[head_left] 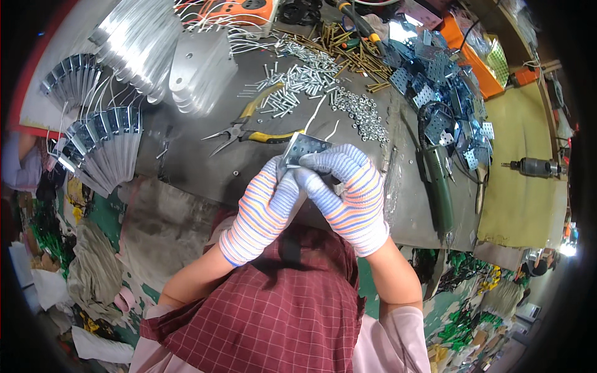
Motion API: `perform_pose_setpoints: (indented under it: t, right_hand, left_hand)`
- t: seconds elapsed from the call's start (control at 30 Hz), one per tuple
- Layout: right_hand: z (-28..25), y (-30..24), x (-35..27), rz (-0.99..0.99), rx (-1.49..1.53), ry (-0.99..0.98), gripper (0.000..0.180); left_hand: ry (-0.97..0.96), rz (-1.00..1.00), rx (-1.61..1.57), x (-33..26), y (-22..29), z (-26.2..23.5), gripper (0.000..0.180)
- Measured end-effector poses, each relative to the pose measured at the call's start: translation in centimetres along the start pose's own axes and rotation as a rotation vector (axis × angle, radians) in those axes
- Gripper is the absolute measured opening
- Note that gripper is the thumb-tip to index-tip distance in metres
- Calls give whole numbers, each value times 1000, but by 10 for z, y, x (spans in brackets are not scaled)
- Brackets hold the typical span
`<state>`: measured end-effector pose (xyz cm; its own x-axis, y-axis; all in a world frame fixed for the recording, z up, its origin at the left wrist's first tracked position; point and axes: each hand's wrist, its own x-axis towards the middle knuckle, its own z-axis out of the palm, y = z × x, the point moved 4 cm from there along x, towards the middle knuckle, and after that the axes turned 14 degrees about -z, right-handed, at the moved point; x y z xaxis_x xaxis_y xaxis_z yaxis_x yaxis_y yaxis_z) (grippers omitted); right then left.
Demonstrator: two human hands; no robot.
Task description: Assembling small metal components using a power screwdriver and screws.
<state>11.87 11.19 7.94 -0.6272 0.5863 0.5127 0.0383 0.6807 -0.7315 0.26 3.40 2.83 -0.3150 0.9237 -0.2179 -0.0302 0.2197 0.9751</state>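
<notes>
In front of my body, both hands wear striped knit gloves and hold one small perforated metal plate (303,148) between them. My left hand (264,208) pinches its near left side, and my right hand (351,193) grips it from the right with bent fingers. White wires (316,116) stick up behind the plate. Whatever lies under the fingertips is hidden. Just beyond the left hand, pliers (235,132) with yellow-and-black handles lie spread on the dark worktop. Loose silver screws (286,93) and a spread of small nuts (362,115) lie past the plate.
Fanned metal pieces with wires (106,143) sit at left, below stacked flat metal sheets (202,68). Long brass-coloured screws (357,56) lie at the back. A heap of perforated plates (435,81) and a green corded power tool (439,186) occupy the right, near an orange bin (476,59).
</notes>
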Motion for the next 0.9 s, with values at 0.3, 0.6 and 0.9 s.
perform_pose_setpoints:
  t: [0.3,0.6,0.9]
  right_hand:
    - [-23,12,-19,183,-76,-6,27]
    - [-25,0,-70,57,-432,-98,67]
    - [-115,25,-153,229,-125,872,65]
  left_hand:
    - [88,181,375,-1,-4,20,34]
    - [-350,-343,-380,-2,1,75,50]
    - [-430,69,-20,47,44,171,34]
